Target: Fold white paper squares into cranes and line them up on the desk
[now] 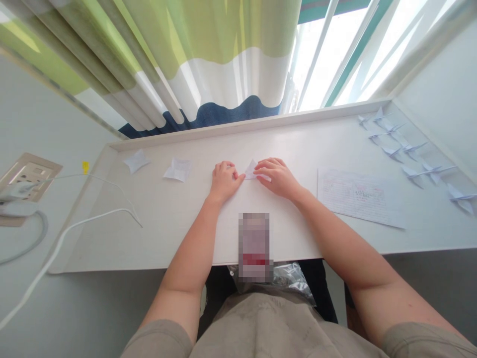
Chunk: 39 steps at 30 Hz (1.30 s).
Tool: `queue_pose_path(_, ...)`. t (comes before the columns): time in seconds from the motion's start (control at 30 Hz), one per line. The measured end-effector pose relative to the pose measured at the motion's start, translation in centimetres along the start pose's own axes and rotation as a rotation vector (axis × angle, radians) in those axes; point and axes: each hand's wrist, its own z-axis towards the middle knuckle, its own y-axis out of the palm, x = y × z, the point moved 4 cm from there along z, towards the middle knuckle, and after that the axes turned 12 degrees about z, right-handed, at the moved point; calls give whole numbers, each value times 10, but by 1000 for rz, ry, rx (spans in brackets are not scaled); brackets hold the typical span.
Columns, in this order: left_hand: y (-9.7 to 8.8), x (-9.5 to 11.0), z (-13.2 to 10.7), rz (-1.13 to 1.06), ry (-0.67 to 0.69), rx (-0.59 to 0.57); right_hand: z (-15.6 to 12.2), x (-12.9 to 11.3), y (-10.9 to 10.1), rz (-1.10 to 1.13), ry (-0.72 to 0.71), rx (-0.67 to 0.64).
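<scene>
A small white folded paper triangle [251,169] lies on the white desk, its peak pointing away from me. At its left corner, my left hand [225,180] has its fingers curled, with thumb and forefinger pressing on the paper. My right hand [278,177] is bent over the right side, its fingertips and thumb closed on the paper and covering that corner. To the left of my hands lie two creased paper squares, one nearer [178,170] and one farther left [136,161].
Several folded paper cranes [415,148] stand along the desk's right end. Printed sheets [357,196] lie right of my right arm. A pixelated upright object [255,238] is at the front edge. A white cable [100,215] crosses the left side; a curtain [223,64] hangs behind.
</scene>
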Motion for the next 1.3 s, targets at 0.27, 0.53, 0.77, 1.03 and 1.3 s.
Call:
queue_pose_path(0.27, 0, -3, 0, -9, 61, 49, -4, 22, -6, -36, 292, 84)
queue_pose_path(0.53, 2, 28, -8, -41, 472, -91, -7, 23, -10, -40, 394, 51)
queue_pose_path(0.77, -2, 22, -15, -35, 402, -343, -12, 36, -22, -42, 535, 136)
queue_pose_path(1.03, -10, 15, -24, 217, 341, -460, -11, 35, -27, -81, 588, 138)
queue_pose_path(1.3, -7, -10, -35, 203, 344, -274, -12, 43, -26, -79, 523, 217)
